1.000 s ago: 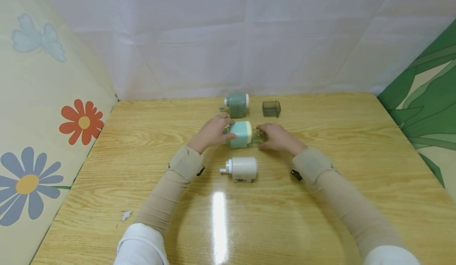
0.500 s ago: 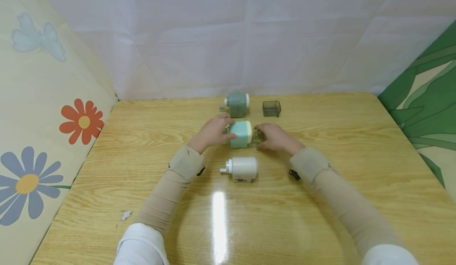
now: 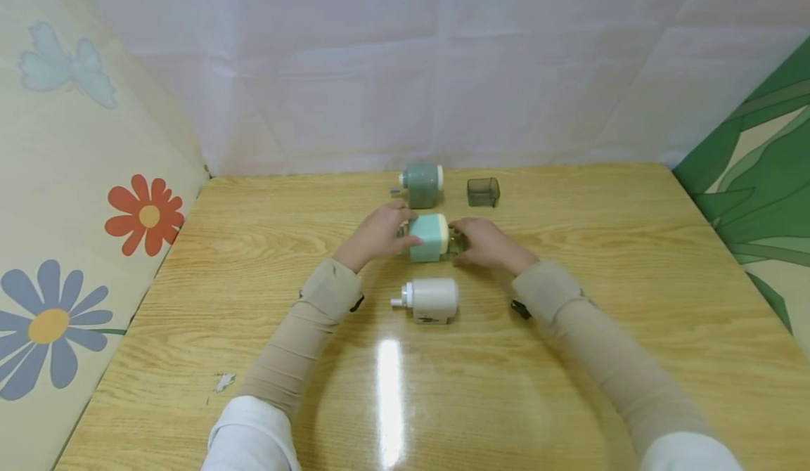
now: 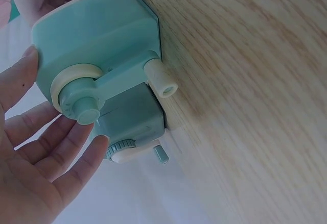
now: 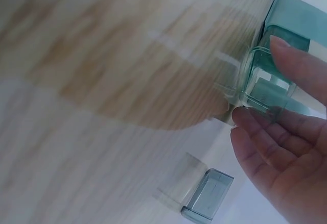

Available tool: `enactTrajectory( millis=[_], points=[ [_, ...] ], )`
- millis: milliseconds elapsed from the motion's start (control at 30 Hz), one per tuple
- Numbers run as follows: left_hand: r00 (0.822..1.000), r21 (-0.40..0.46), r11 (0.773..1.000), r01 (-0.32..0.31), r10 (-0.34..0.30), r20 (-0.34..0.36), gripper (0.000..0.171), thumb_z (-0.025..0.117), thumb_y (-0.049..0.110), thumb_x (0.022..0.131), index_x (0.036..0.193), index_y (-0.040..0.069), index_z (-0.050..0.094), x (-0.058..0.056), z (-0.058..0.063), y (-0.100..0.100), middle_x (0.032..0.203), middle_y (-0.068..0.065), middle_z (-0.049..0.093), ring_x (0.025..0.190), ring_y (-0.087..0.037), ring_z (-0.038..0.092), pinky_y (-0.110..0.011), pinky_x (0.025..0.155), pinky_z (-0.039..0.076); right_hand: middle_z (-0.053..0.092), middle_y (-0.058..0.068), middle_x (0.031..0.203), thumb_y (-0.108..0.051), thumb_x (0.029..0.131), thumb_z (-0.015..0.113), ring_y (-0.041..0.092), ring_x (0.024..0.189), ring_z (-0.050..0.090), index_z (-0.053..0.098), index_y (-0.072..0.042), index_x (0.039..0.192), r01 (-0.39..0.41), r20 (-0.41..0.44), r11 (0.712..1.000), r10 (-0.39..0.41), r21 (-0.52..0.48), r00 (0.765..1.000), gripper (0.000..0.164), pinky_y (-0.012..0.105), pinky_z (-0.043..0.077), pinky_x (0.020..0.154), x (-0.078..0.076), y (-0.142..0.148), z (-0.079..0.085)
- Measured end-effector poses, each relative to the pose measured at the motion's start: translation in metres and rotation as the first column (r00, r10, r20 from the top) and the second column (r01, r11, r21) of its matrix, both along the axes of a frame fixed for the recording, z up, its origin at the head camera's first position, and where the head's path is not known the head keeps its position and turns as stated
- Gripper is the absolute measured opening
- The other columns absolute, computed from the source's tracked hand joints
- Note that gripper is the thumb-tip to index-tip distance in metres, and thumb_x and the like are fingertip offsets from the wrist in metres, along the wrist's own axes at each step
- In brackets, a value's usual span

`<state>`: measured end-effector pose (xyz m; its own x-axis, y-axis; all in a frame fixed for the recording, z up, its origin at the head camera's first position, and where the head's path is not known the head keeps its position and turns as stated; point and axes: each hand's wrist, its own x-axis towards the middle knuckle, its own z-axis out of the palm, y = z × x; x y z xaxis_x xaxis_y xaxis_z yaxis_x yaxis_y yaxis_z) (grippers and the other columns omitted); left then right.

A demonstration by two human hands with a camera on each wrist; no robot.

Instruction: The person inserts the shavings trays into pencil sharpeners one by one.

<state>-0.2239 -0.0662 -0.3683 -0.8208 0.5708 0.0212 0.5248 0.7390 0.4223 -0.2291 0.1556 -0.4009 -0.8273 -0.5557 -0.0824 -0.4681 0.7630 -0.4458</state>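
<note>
A turquoise pencil sharpener [image 3: 426,237] with a cream rim stands mid-table, its crank towards my left hand. My left hand [image 3: 378,233] holds its body between thumb and fingers; the crank handle [image 4: 160,78] hangs free in the left wrist view. On the sharpener's other side, my right hand [image 3: 487,242] pinches the clear shavings drawer [image 5: 263,89], which sits partly inside the body. A dark green sharpener [image 3: 422,185] stands behind, and a cream sharpener [image 3: 434,299] stands nearer to me.
A loose smoky clear drawer [image 3: 483,192] lies right of the dark green sharpener. The wooden table [image 3: 266,246] meets a white cloth [image 3: 380,70] at the back. A pale torn patch [image 3: 224,382] marks the tabletop at the front left.
My right hand has moved slightly left, pushing the clear drawer further into the turquoise sharpener. The left hand and the other sharpeners keep their places.
</note>
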Motion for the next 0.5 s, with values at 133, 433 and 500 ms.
enactTrajectory(
  millis=[133, 433, 500],
  points=[
    [1.0, 0.002, 1.0, 0.002, -0.002, -0.006, 0.049, 0.068, 0.029, 0.083, 0.121, 0.0, 0.057, 0.0002, 0.0, -0.0001, 0.112, -0.012, 0.056, 0.093, -0.019, 0.054, -0.029, 0.08, 0.048, 0.055, 0.026, 0.119, -0.015, 0.072, 0.079, 0.038, 0.108, 0.052, 0.046, 0.012, 0.126, 0.003, 0.007, 1.0, -0.003, 0.0, 1.0, 0.069, 0.048, 0.041, 0.095, -0.0005, -0.0004, -0.0001],
    [1.0, 0.007, 1.0, 0.016, -0.016, -0.015, 0.049, 0.068, 0.029, 0.084, 0.121, -0.001, 0.056, -0.0002, -0.0003, -0.0009, 0.109, -0.012, 0.057, 0.09, -0.018, 0.054, -0.028, 0.077, 0.048, 0.056, 0.027, 0.116, -0.014, 0.071, 0.079, 0.039, 0.106, 0.053, 0.046, 0.012, 0.125, -0.005, -0.011, 1.0, 0.005, -0.007, 1.0, 0.068, 0.048, 0.042, 0.094, 0.0009, -0.0024, 0.0009],
    [1.0, 0.008, 1.0, 0.017, -0.017, -0.015, 0.049, 0.068, 0.028, 0.084, 0.121, -0.001, 0.056, -0.0002, -0.0003, -0.0011, 0.109, -0.012, 0.057, 0.09, -0.018, 0.054, -0.028, 0.077, 0.048, 0.056, 0.027, 0.116, -0.014, 0.071, 0.079, 0.039, 0.106, 0.053, 0.046, 0.012, 0.125, -0.005, -0.011, 1.0, 0.005, -0.006, 1.0, 0.068, 0.048, 0.042, 0.094, 0.0009, -0.0028, 0.0012]
  ],
)
